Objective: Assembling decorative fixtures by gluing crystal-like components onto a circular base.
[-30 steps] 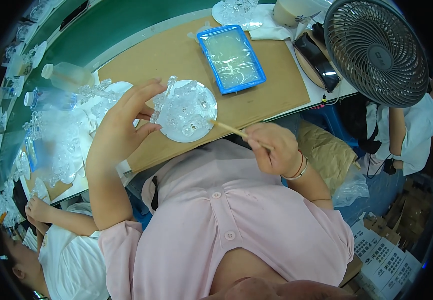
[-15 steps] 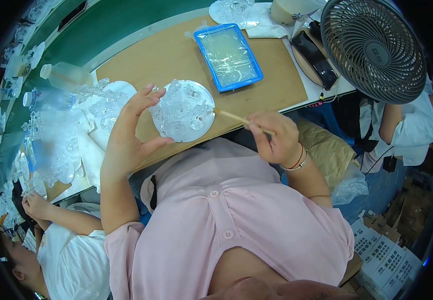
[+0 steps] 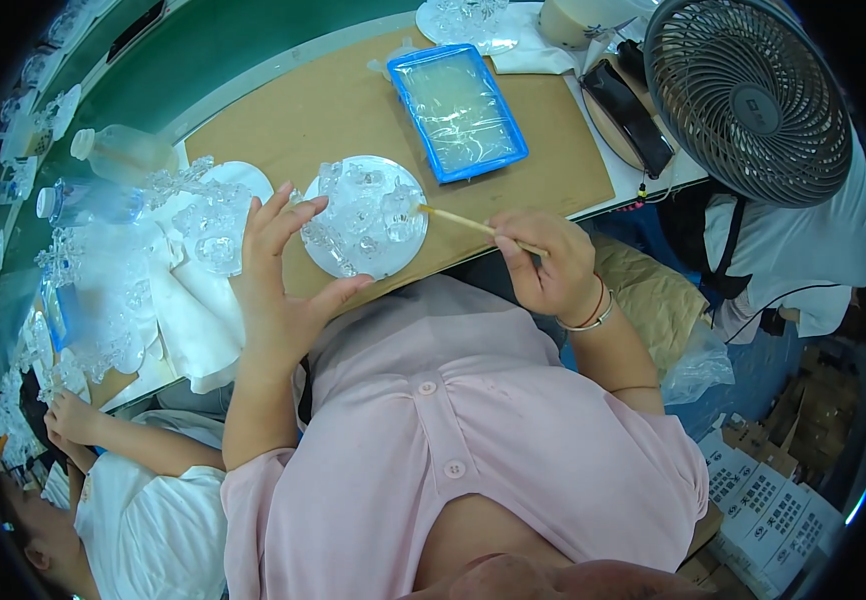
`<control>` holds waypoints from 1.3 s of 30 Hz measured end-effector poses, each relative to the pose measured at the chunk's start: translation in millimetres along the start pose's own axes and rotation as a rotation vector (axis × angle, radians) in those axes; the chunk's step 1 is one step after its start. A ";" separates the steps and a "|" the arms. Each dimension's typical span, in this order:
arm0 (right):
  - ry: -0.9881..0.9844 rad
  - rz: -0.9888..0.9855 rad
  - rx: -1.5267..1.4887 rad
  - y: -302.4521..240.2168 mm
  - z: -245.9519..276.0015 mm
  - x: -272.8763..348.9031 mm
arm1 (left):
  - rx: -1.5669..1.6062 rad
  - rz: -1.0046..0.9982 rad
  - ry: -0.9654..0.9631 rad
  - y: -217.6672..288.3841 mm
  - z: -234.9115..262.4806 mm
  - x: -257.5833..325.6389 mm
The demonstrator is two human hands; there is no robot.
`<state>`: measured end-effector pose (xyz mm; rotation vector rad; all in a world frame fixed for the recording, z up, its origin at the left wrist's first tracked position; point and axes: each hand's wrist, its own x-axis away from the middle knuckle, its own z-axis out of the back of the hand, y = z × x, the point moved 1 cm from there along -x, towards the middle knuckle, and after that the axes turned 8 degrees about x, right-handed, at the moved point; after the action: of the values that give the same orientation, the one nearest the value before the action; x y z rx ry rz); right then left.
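Note:
My left hand (image 3: pixel 278 275) holds a round white plate (image 3: pixel 365 216) by its left rim, thumb below and fingers spread above. Several clear crystal-like pieces are set on the plate's face. My right hand (image 3: pixel 545 265) grips a thin wooden stick (image 3: pixel 463 222) whose tip touches the plate's right side. Both hands hover over the brown board (image 3: pixel 353 110) at the table's front edge.
A blue tray (image 3: pixel 458 110) with clear film lies on the board beyond the plate. White cloths with clear crystal pieces (image 3: pixel 188 225) and plastic bottles (image 3: pixel 118 150) lie to the left. A black fan (image 3: pixel 748 95) stands at right. Another person (image 3: pixel 123 480) sits at lower left.
The plate and my left hand have shifted slightly toward me. My left fingers have spread off the plate's face. The stick tip stays at the plate's right side.

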<state>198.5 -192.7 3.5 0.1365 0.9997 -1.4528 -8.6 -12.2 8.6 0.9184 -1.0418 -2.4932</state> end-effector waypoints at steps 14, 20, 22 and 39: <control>-0.034 0.050 -0.090 -13.1 -12.7 12.1 | -0.032 0.057 0.117 4.7 -17.4 10.0; -0.056 -0.031 -0.119 -8.4 -2.4 13.6 | -0.033 0.042 0.190 5.4 -23.6 8.4; -0.064 -0.073 -0.131 -5.1 3.9 15.3 | -0.038 0.038 0.188 5.5 -23.9 8.1; 0.135 -0.380 -0.032 18.3 39.7 -20.4 | -0.186 0.012 0.204 8.7 -27.8 6.2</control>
<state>237.0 -199.0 31.8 0.0210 1.2044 -1.7895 5.1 -36.0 -2.8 1.0760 -0.7352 -2.3772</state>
